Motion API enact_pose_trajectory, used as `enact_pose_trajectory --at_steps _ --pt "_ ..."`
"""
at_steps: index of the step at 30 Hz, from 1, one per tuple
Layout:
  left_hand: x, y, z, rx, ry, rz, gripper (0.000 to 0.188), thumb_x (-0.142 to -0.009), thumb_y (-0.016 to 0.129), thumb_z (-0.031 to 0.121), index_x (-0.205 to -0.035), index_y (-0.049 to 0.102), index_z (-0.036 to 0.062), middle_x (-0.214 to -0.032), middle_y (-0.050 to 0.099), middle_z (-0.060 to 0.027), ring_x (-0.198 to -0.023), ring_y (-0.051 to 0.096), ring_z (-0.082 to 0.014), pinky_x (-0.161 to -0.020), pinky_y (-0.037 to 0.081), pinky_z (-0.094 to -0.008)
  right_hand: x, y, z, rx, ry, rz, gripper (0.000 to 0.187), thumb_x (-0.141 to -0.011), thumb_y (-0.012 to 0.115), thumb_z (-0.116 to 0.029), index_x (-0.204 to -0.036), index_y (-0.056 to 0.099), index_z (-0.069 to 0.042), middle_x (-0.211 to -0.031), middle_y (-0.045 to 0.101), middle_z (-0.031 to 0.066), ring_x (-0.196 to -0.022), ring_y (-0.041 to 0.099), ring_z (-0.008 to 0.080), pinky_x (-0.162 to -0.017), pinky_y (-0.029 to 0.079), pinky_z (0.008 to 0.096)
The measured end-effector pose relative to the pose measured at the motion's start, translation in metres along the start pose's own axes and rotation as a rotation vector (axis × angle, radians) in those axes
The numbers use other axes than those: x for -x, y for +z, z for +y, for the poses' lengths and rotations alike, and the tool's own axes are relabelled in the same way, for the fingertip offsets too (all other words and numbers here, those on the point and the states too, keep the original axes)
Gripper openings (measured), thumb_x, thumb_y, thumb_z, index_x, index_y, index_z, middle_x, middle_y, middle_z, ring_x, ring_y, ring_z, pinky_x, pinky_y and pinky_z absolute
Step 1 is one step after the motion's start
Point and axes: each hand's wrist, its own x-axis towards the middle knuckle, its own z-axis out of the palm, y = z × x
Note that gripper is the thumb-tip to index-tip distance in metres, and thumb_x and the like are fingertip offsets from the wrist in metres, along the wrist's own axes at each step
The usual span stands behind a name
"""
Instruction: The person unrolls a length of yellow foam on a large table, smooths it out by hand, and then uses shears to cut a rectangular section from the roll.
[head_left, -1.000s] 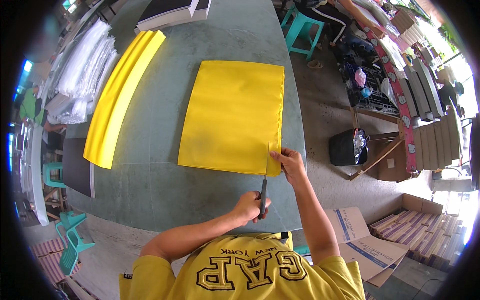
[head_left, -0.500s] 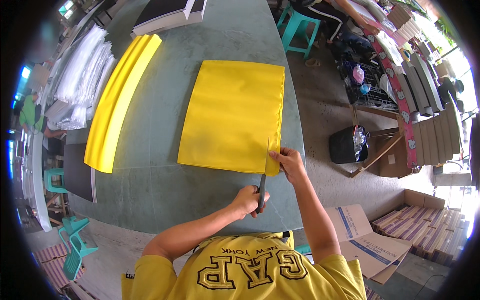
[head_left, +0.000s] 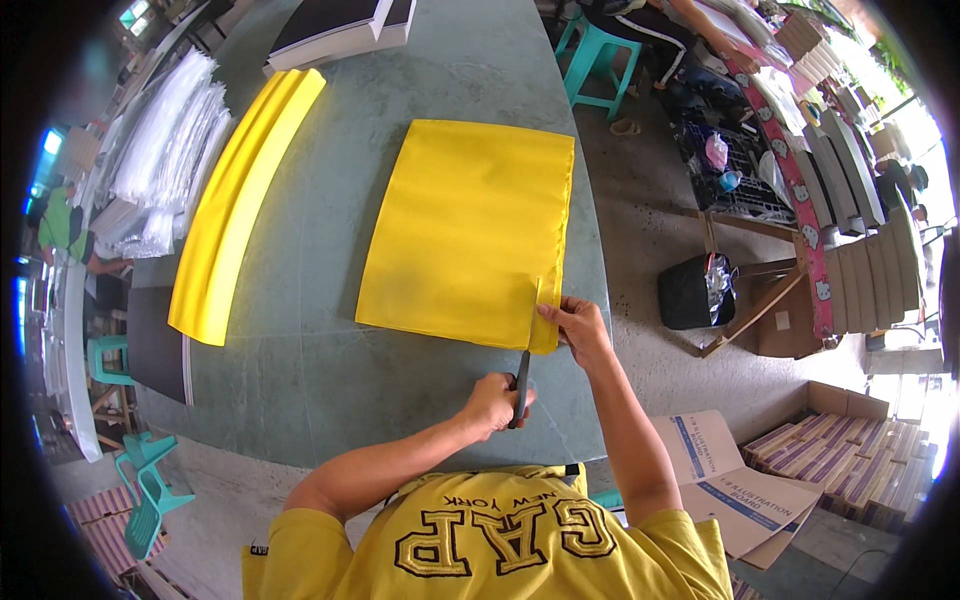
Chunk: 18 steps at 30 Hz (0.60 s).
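A large yellow sheet (head_left: 470, 230) lies flat on the grey-green table (head_left: 320, 340). My left hand (head_left: 492, 402) is closed around dark scissors (head_left: 521, 383), whose blades point up at the sheet's near edge. My right hand (head_left: 577, 326) pinches a narrow strip at the sheet's near right corner, where a slit runs up from the edge. The two hands are a short distance apart.
A long yellow folded stack (head_left: 240, 200) lies to the left, with clear plastic bags (head_left: 160, 150) beyond it. Dark boards (head_left: 335, 25) lie at the far end and a dark panel (head_left: 155, 345) at the left edge. On the right are a teal stool (head_left: 600, 55), a black bin (head_left: 695, 290) and cardboard boxes (head_left: 730, 490).
Both hands stay almost where they were. The scissors have crept slightly up toward the sheet's edge, and the pinched strip stands a bit higher.
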Motion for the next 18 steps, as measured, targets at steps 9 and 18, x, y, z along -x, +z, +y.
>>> enact_pose_trajectory --at_steps 9,18 --pt "0.014 -0.042 0.005 -0.135 0.012 -0.16 0.017 -0.074 0.058 0.014 -0.073 0.053 -0.0018 -0.061 0.055 -0.0082 -0.048 0.053 -0.0131 -0.041 0.04 -0.0263 -0.039 -0.032 -0.028 -0.202 -0.002 -0.063 0.047 -0.082 0.058 -0.034 -0.104 0.052 0.007 -0.09 0.062 0.0126 -0.073 0.062 0.02 -0.062 0.051 0.0286" --pt "0.08 -0.15 0.025 -0.848 0.062 -0.21 0.018 -0.07 0.064 0.016 -0.078 0.058 0.0003 -0.062 0.058 -0.0063 -0.057 0.055 -0.0155 -0.053 0.042 -0.0298 -0.056 -0.103 -0.107 -0.55 0.15 -0.34 0.097 -0.069 0.043 -0.073 -0.119 0.042 0.009 -0.119 0.049 0.0232 -0.111 0.047 0.0343 -0.094 0.036 0.0454"
